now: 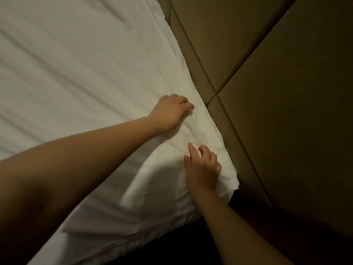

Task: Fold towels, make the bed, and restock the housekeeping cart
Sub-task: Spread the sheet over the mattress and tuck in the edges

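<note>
Two hands on white sheet (76, 64), spread over bed (114, 230), at corner against tan padded headboard (267, 92). Gripped bunched sheet with left hand (169, 111), fingers curled. Rested right hand (202, 167) on folded corner, fingers loose, holding nothing.

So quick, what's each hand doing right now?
Left hand: fingers curled, pinching the white sheet.
Right hand: open, loose fingers touching the sheet, no grip.

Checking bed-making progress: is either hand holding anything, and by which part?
The left hand pinches the white sheet near its edge by the headboard; whether the right hand grips the bunched corner cannot be told.
</note>
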Demonstrator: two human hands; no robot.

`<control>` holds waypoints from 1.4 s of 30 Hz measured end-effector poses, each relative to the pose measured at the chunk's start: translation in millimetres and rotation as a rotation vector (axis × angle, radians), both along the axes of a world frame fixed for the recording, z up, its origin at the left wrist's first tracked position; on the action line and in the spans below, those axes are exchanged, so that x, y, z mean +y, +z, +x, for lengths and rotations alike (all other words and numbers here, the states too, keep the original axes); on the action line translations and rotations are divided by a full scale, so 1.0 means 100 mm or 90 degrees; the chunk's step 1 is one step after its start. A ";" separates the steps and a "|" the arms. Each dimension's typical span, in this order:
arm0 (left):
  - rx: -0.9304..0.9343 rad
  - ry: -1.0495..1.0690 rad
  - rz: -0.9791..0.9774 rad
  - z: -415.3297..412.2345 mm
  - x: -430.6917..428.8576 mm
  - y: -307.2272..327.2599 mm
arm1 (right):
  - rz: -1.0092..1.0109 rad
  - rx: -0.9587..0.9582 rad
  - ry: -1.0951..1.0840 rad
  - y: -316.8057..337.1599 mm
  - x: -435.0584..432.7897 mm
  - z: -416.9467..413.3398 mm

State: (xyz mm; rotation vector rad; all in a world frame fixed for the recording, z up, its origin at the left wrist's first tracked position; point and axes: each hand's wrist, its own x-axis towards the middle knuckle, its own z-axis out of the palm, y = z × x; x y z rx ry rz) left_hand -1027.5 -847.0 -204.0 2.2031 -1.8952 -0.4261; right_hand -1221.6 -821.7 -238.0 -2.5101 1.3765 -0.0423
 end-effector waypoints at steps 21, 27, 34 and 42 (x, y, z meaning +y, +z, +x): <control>-0.007 -0.327 0.474 0.00 -0.50 0.20 | 0.118 -0.165 -0.244 0.11 -0.07 -0.01; -0.027 -0.253 0.362 -0.27 -0.41 0.17 | 0.211 -0.129 -0.288 0.19 -0.32 -0.10; -0.096 -0.269 0.253 -0.28 -0.48 0.18 | 0.192 -0.001 -0.345 0.16 -0.36 -0.18; -0.009 -0.274 0.382 -0.30 -0.66 0.18 | 0.098 -0.124 -0.504 0.14 -0.23 -0.17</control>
